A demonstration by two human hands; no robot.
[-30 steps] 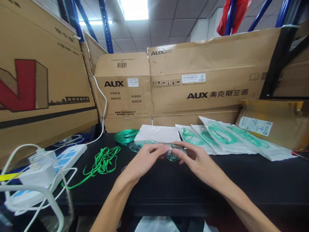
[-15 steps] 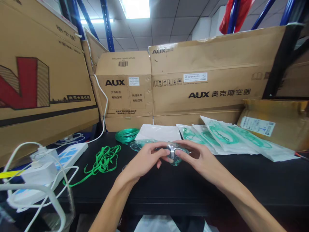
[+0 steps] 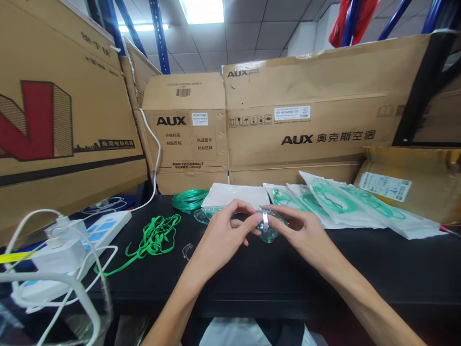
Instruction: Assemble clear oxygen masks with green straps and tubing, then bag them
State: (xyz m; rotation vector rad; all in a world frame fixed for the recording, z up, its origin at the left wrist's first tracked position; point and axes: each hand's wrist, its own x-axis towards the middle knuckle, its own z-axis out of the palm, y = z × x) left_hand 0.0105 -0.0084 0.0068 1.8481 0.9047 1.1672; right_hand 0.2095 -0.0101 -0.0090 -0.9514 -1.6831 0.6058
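Note:
Between my two hands, just above the black table, is a clear green plastic face mask (image 3: 269, 234) with a shiny metal nose strip (image 3: 265, 222) across it. My left hand (image 3: 230, 228) pinches the left side of the strip and mask with thumb and fingers. From the other side, my right hand (image 3: 300, 226) grips the mask, its thumb against the metal strip. Fingers hide part of the mask. Behind my left hand lies another clear plastic piece (image 3: 203, 216), partly covered. Small thin metal strips (image 3: 187, 251) lie beside my left wrist.
Green elastic cord (image 3: 154, 240) lies tangled at left, with coiled green tubing (image 3: 189, 200) behind. A white packet (image 3: 236, 194) and several bags of green tubing (image 3: 334, 197) line the back. A power strip (image 3: 108, 228) with white cables occupies the left edge; cardboard boxes (image 3: 295, 154) wall the rear.
Both hands and the mask have shifted slightly right. My left fingers have risen into an arch, with thumb and fingertips at the strip's left edge. The small metal strips now show more fully.

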